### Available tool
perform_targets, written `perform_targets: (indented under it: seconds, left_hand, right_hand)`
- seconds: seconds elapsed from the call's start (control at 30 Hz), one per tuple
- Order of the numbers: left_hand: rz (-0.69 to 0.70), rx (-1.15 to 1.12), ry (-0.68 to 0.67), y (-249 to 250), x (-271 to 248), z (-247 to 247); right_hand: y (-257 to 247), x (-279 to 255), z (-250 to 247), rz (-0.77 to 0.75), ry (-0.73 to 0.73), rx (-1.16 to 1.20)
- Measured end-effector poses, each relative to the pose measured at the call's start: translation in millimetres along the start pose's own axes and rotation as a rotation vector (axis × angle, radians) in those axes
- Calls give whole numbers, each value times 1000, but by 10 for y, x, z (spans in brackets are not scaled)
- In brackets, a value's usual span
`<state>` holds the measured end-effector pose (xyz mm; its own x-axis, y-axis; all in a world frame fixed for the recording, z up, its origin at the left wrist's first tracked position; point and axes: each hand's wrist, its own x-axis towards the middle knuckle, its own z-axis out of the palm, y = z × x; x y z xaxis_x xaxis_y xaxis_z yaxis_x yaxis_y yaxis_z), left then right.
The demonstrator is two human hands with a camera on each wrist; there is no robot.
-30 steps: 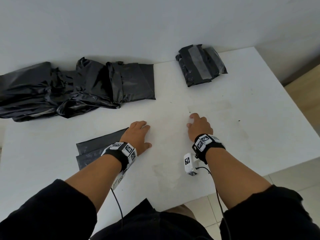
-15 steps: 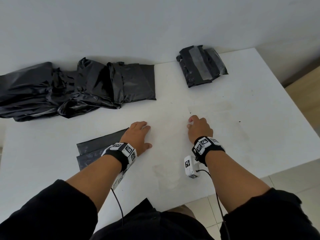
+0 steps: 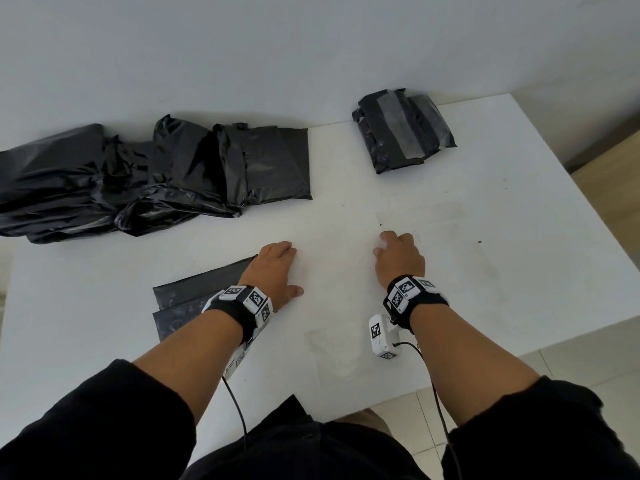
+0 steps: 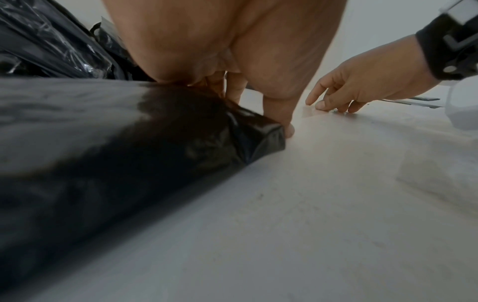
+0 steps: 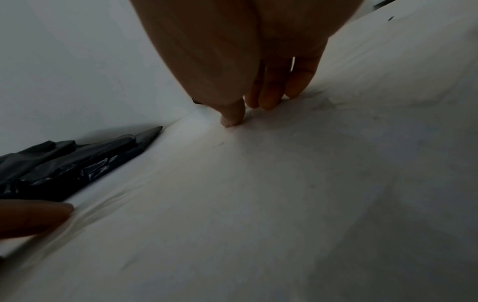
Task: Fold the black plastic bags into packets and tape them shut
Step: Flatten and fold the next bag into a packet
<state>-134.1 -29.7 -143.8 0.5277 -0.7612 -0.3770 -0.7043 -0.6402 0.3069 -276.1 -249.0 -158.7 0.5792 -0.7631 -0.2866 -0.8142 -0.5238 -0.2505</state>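
A flat folded black bag (image 3: 194,299) lies on the white table (image 3: 502,289) near the front left. My left hand (image 3: 277,271) presses flat on its right end, and the thumb (image 4: 284,124) sits beside the bag's corner (image 4: 258,139). My right hand (image 3: 398,258) stands on bare table to the right, holding nothing. Its fingertips (image 5: 269,102) and thumb touch the surface by a faint clear tape strip (image 3: 420,216). A finished packet (image 3: 401,129) with a tape band lies at the back right.
A loose pile of black bags (image 3: 138,178) fills the back left against the wall. The table's right and front edges drop to a tiled floor (image 3: 588,358). Wrist camera cables hang off the front edge.
My right hand has drawn a little nearer to me on the table. The left hand stays pressed on the flat bag.
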Motion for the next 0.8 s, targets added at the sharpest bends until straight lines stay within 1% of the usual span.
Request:
perform_targets:
  seconds: [0.13, 0.33, 0.53, 0.8]
  left_hand:
    - [1, 1, -1, 0, 0, -7]
    - [-5, -1, -5, 10, -2, -6]
    - [-6, -2, -6, 5, -6, -1]
    - [-9, -2, -11, 28, -10, -20]
  right_hand:
    - [24, -1, 1, -2, 30, 48]
    - [-18, 91, -75, 48, -64, 62]
    - [4, 40, -30, 30, -16, 120]
    - [-6, 28, -41, 20, 4, 138]
